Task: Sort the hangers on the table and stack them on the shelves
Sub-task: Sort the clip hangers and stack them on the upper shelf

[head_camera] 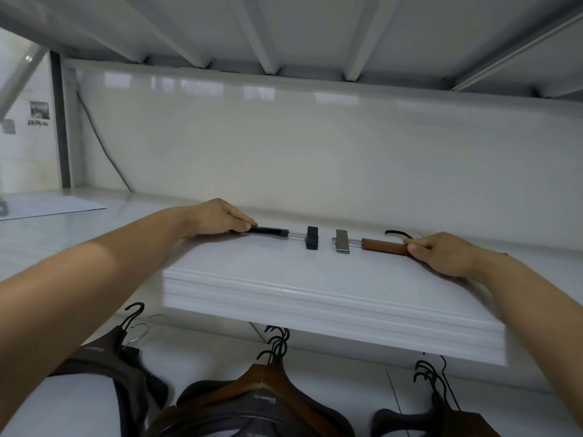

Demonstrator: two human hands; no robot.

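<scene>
A black clip hanger (pixel 277 234) lies on top of the white shelf board stack (pixel 315 298), with its black clip pointing right. My left hand (pixel 217 217) grips its left end. A brown wooden clip hanger (pixel 381 246) lies beside it on the right, its silver clip facing the black one with a small gap between them. My right hand (pixel 441 252) holds its right end, and its black hook (pixel 398 234) shows behind my fingers. Both hangers rest flat on the board.
Below the boards lie three piles of hangers: dark grey ones (pixel 107 367) at left, brown wooden ones (pixel 268 392) in the middle, dark brown ones (pixel 454 414) at right. A white wall stands behind, a shelf underside overhead, and a paper sheet (pixel 53 205) at far left.
</scene>
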